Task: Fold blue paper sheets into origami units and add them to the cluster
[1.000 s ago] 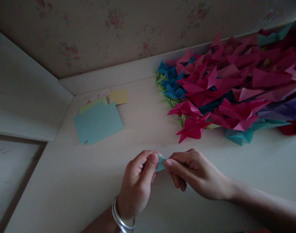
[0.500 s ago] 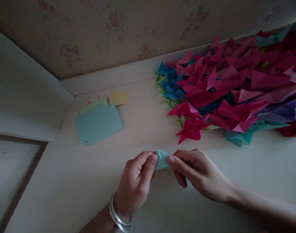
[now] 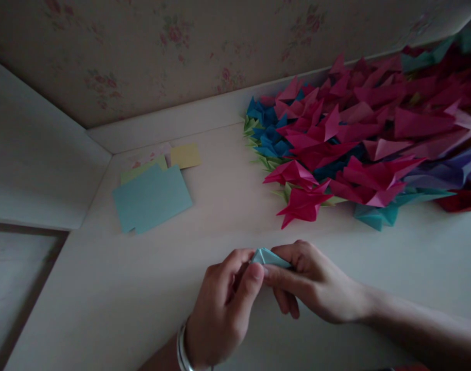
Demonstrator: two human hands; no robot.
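Folding by hand at a white desk [image 3: 104,288]; clock directions are read from the paper in hand, with twelve toward the wall. Nearest, silver-coloured bangles [image 3: 182,350] circle the left wrist. The left hand [image 3: 223,306], at eight o'clock, pinches the near-left end of a small folded light-blue paper [image 3: 274,258] between thumb and fingers. The right hand [image 3: 316,286], at four o'clock, pinches its other side, thumb on the near face and forefinger behind. The paper thus lies between the two hands, peaked toward twelve, the thumb tips almost meeting below it; whether the hands touch the desk cannot be told.

Farther off, at ten o'clock, flat pale-blue sheets [image 3: 152,198] overlap a pale-green sheet [image 3: 140,170]; a yellow sheet [image 3: 185,156] lies just beyond, toward eleven. From one to three o'clock spreads a dense heap of folded paper pieces [image 3: 359,123], mostly pink and magenta, with blue and green along its left edge and purple, teal and red toward the right. A white ledge [image 3: 173,117] borders the desk; beyond it, at twelve, stands a floral-papered wall [image 3: 220,41]. A white panel [image 3: 34,154] closes the ten-o'clock side.
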